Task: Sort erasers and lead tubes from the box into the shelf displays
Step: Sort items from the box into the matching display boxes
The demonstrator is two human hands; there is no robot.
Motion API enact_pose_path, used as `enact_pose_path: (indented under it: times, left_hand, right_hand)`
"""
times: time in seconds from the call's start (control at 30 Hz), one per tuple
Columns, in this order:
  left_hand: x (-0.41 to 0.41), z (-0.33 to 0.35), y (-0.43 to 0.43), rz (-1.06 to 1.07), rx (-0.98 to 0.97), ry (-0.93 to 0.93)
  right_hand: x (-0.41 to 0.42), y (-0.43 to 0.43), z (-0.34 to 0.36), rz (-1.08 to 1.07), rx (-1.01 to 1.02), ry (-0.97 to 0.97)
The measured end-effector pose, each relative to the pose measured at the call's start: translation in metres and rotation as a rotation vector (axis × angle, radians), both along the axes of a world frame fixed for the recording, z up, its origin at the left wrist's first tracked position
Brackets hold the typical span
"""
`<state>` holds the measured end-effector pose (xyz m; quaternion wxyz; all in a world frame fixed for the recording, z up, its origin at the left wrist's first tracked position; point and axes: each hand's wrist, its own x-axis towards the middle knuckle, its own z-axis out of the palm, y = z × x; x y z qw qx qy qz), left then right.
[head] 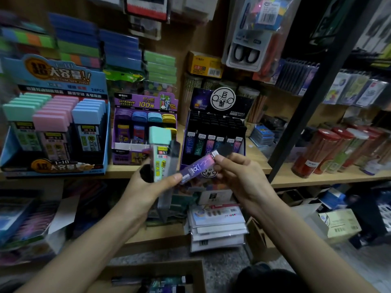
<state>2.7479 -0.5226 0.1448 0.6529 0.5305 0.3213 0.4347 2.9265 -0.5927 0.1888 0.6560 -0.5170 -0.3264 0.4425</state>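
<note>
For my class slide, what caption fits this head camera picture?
Left hand holds a mint-capped tube, right hand pinches a purple tube, facing the black display.

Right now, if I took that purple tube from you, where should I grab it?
I'd pinch the purple tube round its bare middle, from above. It lies tilted: the right hand pinches its black-capped upper end, and the left hand, gripping the mint-capped tube, has its thumb by the lower end.

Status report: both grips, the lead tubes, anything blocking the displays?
Left grip holds mint-capped tube plus dark tube. Right grip pinches purple tube. Black display ahead, nothing blocking.
</note>
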Motion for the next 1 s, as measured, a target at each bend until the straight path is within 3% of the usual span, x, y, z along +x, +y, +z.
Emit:
enact_pose_path:
  times: [0.1,0.2,0.5,0.8,0.93,1.0]
  left_hand:
    - [0.01,-0.01,-0.01,-0.091,0.038,0.089]
    - [0.02,-0.013,-0.015,-0.147,0.055,0.042]
    - [0.021,-0.007,-0.001,-0.051,-0.016,-0.066]
    - [0.016,-0.01,0.003,-0.029,-0.018,-0.113]
    - [0.012,-0.018,0.01,-0.146,-0.025,-0.023]
    - [0.009,-0.029,0.009,-0.147,-0.131,-0.106]
  right_hand:
    - [0.002,0.004,-0.003,-0.027,0.009,-0.068]
    - [0.013,0.006,0.005,-0.036,0.027,-0.171]
    - [0.092,0.015,0.034,-0.427,0.18,-0.731]
    - [0.109,0.043,0.003,-0.28,0.133,-0.941]
    - [0.117,0.049,-0.002,-0.268,0.108,-0.958]
    - [0.12,0.05,-0.004,-0.244,0.094,-0.953]
